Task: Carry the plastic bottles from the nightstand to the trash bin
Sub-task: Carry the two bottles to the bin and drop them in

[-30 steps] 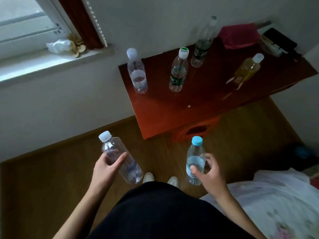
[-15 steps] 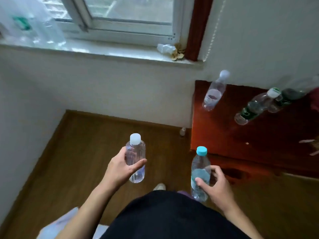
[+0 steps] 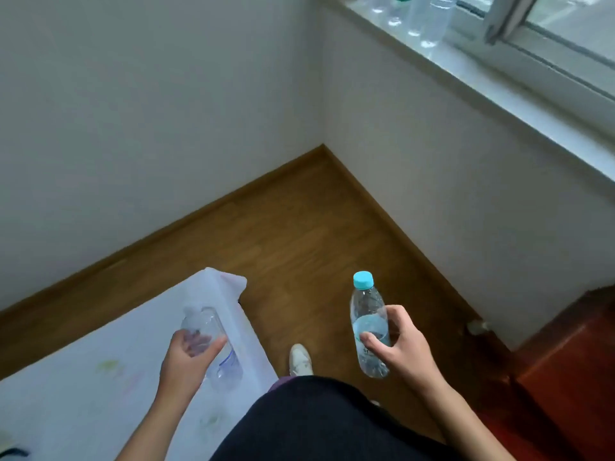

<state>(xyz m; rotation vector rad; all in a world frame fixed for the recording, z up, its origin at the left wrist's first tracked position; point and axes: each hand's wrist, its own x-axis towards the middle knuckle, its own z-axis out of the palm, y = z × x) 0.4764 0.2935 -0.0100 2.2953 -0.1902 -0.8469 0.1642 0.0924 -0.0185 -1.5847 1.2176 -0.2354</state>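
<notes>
Wood floor (image 3: 299, 227) meets white walls at a corner. Left hand (image 3: 186, 357) is wrapped around a clear bottle (image 3: 219, 357) over the bed's (image 3: 83, 377) corner. Right hand (image 3: 404, 344) grips a blue-capped bottle (image 3: 367, 314), upright above the floor. Nightstand (image 3: 572, 371) edge shows at right; more bottles (image 3: 429, 18) line the windowsill (image 3: 499, 84).

the view swings left since a second ago: the nightstand (image 3: 572, 371) slides to the right edge, a room corner fills the middle, and the white bedsheet (image 3: 100, 377) (earlier at the right) now lies under the left hand (image 3: 186, 357).
</notes>
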